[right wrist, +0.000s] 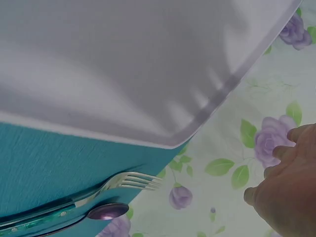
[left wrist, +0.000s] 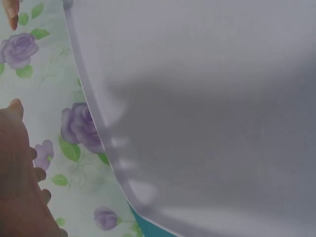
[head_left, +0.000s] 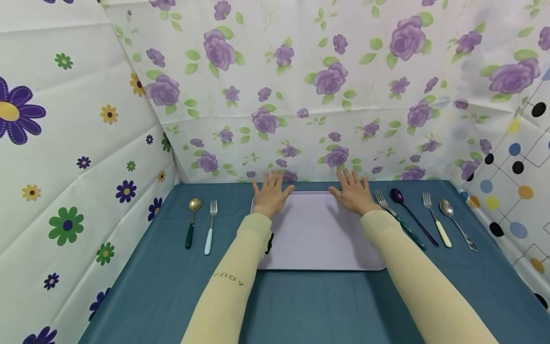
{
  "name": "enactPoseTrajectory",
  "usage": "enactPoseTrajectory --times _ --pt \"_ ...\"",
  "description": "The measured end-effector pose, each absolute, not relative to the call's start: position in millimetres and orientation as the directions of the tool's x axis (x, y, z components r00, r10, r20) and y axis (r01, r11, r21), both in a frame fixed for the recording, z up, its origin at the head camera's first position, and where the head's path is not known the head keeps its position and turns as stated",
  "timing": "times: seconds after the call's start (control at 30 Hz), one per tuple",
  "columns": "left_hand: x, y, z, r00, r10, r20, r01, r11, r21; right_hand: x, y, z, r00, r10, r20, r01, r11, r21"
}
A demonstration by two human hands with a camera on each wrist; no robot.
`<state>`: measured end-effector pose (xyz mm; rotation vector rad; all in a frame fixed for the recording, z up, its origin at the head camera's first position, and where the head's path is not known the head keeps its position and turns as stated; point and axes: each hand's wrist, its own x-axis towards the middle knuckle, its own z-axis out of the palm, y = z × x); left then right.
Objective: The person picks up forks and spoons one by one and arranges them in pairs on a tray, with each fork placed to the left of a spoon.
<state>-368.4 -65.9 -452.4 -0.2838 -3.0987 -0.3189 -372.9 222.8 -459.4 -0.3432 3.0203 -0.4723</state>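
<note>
A pale lilac tray (head_left: 322, 239) lies flat on the blue-green tablecloth. Over its far left corner my left hand (head_left: 270, 195) is held with straight, spread fingers and nothing in it. My right hand (head_left: 354, 193) mirrors it above the far right corner, fingers also stretched out and holding nothing. In both wrist views, shadows of the hands fall on the tray's surface. Right beside the right forearm lies a fork with a green handle (head_left: 410, 231); its tines and a purple spoon (right wrist: 108, 211) show in the right wrist view.
Left of the tray lie a gold spoon with a dark green handle (head_left: 189, 234) and a fork with a light blue handle (head_left: 208, 241). On the right are a cream-handled fork (head_left: 442, 234) and a silver spoon (head_left: 447, 208). Flowered sheets (head_left: 266, 95) hang behind the table.
</note>
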Motion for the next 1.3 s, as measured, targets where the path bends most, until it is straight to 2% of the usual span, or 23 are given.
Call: enactPoseTrajectory --times 0.33,0.57,1.07,1.3 --pt "-370.9 -72.9 -455.2 -0.987 0.162 0.020 0.163 0.966 0.201 -368.1 229.7 -450.6 -0.971 -0.240 -0.021 -0.219 0.917 -0.333" --pt "-364.4 -78.2 -449.1 -0.985 0.162 0.054 0.170 0.959 0.228 -369.6 238.5 -452.2 -0.972 -0.235 -0.021 -0.216 0.921 -0.323" --pt "-372.2 -101.8 -451.9 -0.990 0.137 -0.013 0.131 0.963 0.235 -364.9 261.2 -451.3 -0.974 -0.224 -0.020 -0.204 0.918 -0.339" --pt "-369.2 -107.4 -449.1 -0.988 0.153 0.000 0.148 0.956 0.252 -354.5 266.8 -445.0 -0.975 -0.223 -0.007 -0.207 0.914 -0.348"
